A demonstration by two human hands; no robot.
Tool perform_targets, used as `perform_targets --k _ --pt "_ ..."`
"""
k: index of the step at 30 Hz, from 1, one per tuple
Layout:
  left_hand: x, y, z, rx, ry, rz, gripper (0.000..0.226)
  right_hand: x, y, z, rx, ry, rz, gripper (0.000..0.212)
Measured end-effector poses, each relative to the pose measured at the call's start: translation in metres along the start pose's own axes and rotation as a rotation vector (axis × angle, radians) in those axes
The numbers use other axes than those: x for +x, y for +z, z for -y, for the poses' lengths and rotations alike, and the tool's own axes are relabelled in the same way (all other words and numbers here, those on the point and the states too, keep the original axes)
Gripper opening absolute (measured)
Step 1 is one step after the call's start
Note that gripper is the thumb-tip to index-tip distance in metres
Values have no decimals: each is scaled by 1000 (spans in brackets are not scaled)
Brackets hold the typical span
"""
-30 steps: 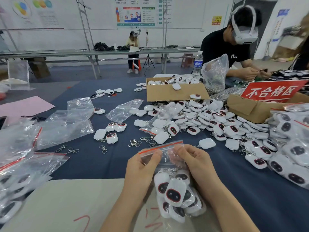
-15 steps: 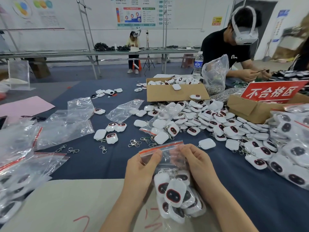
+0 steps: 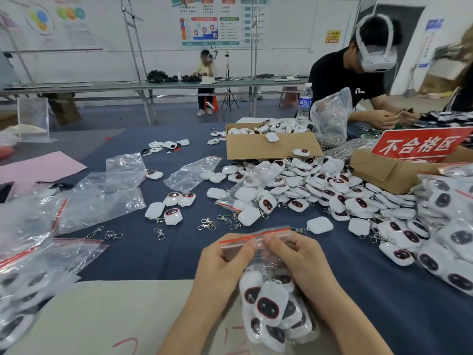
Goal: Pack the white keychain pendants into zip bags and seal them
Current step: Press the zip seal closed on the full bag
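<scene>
While both hands pinch its top edge, the clear plastic zip bag w/ red strip (image 3: 276, 231) hangs near-centre over the beige mat (image 3: 102, 316). Its white rounded keychain pendants w/ dark oval faces (image 3: 267, 306) sag to the bottom; we judge the weight keeps the mouth taut. L hand (image 3: 225, 262): thumb & fingers curled onto the strip's left part. R hand (image 3: 297, 257): pinching just beside it, fingertips nearly meeting, prob. to press the zip shut. Whether it's sealed yet, we can't tell. Loose pendant pile (image 3: 320, 185) sits far right on the dark blue cloth (image 3: 153, 260); empty clear bags (image 3: 102, 196) lie left, handy for the next fill.
</scene>
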State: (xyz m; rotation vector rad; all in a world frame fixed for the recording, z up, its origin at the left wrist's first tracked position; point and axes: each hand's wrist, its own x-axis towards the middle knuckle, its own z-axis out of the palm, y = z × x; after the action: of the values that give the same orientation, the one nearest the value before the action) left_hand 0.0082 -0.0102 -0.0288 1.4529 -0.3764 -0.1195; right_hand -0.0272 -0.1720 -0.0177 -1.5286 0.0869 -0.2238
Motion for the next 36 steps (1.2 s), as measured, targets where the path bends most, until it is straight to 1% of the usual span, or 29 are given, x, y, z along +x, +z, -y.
perform_targets --k 4,8,14,20,24,28,31,36 --pt "0 1 1 66 17 -44 10 0 3 -1 -51 -30 10 14" --pt "0 2 0 117 21 -65 10 0 2 1 -76 -1 27 21" --pt "-4 8 0 185 44 -162 6 1 2 -4 -145 -29 -89 24" --pt "-8 5 -3 211 41 -283 5 2 3 -2 -98 5 -93 16" --pt "-14 5 -5 221 54 -339 13 1 4 -1 -89 16 -128 16" --pt "-16 5 -7 262 51 -342 20 1 5 -3 -82 2 -166 15" --pt "-16 6 -7 309 44 -358 24 2 2 -6 -65 -1 -189 22" --pt "-13 4 -6 305 50 -347 27 3 -2 -10 -29 -1 -171 29"
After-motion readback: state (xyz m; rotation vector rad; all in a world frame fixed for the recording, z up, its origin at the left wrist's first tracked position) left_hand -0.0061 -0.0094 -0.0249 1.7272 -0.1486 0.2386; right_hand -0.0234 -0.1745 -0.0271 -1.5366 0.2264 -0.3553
